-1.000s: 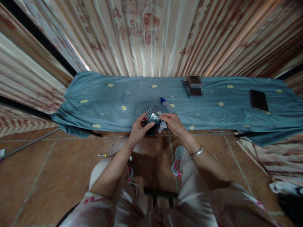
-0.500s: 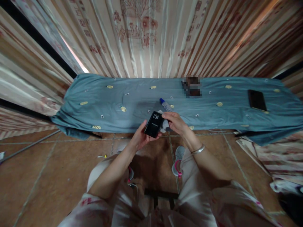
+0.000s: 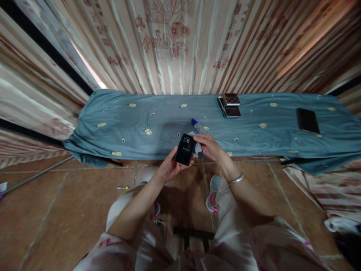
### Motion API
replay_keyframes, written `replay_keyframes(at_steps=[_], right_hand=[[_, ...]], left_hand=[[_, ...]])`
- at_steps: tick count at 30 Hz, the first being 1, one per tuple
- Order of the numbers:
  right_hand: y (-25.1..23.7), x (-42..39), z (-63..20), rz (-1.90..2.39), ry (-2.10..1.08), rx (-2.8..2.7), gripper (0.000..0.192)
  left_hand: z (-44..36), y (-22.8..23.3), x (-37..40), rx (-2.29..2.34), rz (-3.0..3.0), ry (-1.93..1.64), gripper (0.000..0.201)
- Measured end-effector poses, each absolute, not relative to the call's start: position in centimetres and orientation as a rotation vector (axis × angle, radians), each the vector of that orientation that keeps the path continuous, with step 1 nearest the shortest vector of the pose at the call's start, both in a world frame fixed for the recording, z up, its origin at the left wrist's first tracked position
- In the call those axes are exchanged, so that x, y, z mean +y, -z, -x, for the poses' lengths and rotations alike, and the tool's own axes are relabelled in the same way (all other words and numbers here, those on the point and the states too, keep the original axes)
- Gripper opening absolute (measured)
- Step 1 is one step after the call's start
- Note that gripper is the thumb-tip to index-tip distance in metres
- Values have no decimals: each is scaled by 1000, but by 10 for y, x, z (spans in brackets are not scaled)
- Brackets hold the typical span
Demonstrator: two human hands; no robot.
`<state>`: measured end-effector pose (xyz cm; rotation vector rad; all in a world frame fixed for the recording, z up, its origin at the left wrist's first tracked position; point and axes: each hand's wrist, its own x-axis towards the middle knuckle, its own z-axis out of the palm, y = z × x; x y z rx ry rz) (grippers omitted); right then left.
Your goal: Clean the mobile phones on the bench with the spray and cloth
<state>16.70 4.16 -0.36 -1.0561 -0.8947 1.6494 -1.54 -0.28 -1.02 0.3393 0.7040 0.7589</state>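
Note:
A black smartphone (image 3: 184, 150) lies back up, its camera and SAMSUNG lettering showing, tilted over the bench's front edge. My left hand (image 3: 170, 165) is closed round its lower left side, thumb along the edge and fingers beneath. At the upper right corner, my right hand (image 3: 208, 146) pinches the phone. Crumpled white tissue or cloth (image 3: 197, 149) shows below the right fingers; whether they also hold it I cannot tell. Just beyond the hands lies a clear bottle with a blue cap (image 3: 198, 126), partly hidden by the right hand.
A teal patterned cloth (image 3: 163, 116) covers the long bench. Toward the back, a small checkered box (image 3: 231, 99) rests on flat dark devices (image 3: 232, 112). A black tablet-like object (image 3: 308, 120) lies at the right. Curtains (image 3: 175, 71) hang behind. A small yellow-ended item (image 3: 123, 187) is on the tiles.
The view has shifted very slightly. Both hands keep the same hold on the phone, which stays nearly in place. The box and devices at the back, blurred out before, now show plainly.

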Motion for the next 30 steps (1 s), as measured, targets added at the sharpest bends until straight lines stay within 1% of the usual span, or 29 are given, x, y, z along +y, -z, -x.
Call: replay_keyframes(at_steps=[3,6,10,12,15,19,23,30], right_hand=[[9,47,-166,1070,-1561,-859,33],[13,51,-166,1109,-1295,-969,33],[14,45,-164,1194,-846,-1363,27],[14,38,-161,1177,-678,-1576,26],[14,29,-154,1139,-486,-1798,30],[15,20,-146,1120,-377,-1927,36],[14,12,-138,1097,-359,-1998,36],[15,4,-129,1062,-351,-2044,37]], left_hand=[[17,9,-3,720,-377,-760,46],[16,10,-5,732,-431,-768,39],[14,15,-7,740,-476,-815,34],[14,17,-6,733,-489,-839,33],[14,19,-4,745,-483,-882,34],[16,22,0,753,-466,-926,39],[20,26,3,768,-458,-976,37],[24,31,9,836,-460,-1028,41]])
